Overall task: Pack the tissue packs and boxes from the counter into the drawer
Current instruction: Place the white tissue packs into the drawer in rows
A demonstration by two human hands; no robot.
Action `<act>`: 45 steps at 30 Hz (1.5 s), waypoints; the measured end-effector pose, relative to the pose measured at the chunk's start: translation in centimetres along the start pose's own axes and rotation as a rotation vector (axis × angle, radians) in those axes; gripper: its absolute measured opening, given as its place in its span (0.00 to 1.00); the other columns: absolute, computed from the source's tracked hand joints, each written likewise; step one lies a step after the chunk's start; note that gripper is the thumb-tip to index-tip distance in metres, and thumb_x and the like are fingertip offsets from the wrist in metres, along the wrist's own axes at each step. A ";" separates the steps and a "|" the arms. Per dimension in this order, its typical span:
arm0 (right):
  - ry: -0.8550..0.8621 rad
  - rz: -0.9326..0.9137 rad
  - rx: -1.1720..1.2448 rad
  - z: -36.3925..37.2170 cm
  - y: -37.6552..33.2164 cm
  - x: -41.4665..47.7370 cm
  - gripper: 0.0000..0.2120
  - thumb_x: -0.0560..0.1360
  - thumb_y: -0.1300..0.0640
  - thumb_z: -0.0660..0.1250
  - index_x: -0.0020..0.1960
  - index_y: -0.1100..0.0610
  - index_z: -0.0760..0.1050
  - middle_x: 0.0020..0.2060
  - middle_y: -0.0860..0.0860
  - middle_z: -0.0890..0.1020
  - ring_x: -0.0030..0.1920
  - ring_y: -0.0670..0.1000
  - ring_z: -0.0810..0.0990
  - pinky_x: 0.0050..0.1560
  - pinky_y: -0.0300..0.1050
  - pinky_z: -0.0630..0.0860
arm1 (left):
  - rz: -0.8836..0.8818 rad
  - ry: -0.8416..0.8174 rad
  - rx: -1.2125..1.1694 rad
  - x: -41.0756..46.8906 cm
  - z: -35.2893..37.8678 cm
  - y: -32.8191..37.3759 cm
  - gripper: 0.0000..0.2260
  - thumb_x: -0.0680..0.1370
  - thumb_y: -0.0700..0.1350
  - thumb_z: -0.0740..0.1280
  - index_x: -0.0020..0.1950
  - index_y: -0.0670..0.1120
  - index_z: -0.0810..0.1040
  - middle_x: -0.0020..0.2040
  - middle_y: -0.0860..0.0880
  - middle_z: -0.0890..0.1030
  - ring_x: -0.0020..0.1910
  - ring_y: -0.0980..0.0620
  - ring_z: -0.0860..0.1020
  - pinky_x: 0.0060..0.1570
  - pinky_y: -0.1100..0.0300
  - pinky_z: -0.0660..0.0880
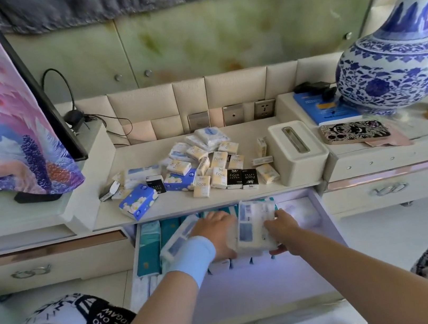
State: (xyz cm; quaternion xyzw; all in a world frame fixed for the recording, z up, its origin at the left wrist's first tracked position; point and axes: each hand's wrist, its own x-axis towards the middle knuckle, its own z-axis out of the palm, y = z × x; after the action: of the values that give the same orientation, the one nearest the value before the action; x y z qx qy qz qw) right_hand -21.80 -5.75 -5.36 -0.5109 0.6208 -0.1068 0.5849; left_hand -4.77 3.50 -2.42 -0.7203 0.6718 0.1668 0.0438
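Open drawer, right hand gripping tissue pack

A single wide-angle head-worn view looks forward and steeply down, close over both forearms. The left hand and right hand sit mid-frame inside the open drawer; the counter runs just beyond them, the wall farther back, edges bowed by the lens.

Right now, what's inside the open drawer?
Drawer: teal boxes upright at left, white tissue packs under both hands, left and right. Beneath them, hidden.
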 end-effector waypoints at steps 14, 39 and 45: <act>0.204 -0.046 -0.302 -2.2 1.1 2.5 0.16 0.81 0.62 0.55 0.68 0.64 0.66 0.57 0.61 0.75 0.53 0.57 0.73 0.58 0.51 0.72 | 0.005 0.064 0.133 2.2 0.8 -1.5 0.38 0.68 0.60 0.70 0.74 0.50 0.61 0.67 0.49 0.67 0.65 0.47 0.64 0.67 0.54 0.63; 0.076 -1.183 -0.501 -7.4 -0.2 -4.7 0.26 0.69 0.51 0.74 0.65 0.51 0.72 0.59 0.46 0.78 0.57 0.44 0.77 0.56 0.34 0.71 | -0.476 0.070 -1.899 2.5 -4.8 4.2 0.17 0.80 0.51 0.67 0.61 0.39 0.76 0.54 0.38 0.80 0.47 0.43 0.82 0.39 0.52 0.82; 0.150 -1.376 -0.812 -9.7 -0.1 -3.8 0.29 0.68 0.50 0.73 0.66 0.56 0.73 0.63 0.52 0.77 0.64 0.52 0.75 0.63 0.47 0.70 | -0.464 -0.305 -1.712 3.0 -5.0 8.2 0.17 0.80 0.55 0.64 0.50 0.41 0.78 0.37 0.42 0.83 0.40 0.44 0.79 0.41 0.52 0.78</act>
State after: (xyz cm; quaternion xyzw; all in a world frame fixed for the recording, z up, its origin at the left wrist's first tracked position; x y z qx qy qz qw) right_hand -30.68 -7.41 -0.06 -0.9435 0.1945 -0.2434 0.1131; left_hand -11.77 -1.59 2.68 -0.5941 0.1421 0.6910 -0.3866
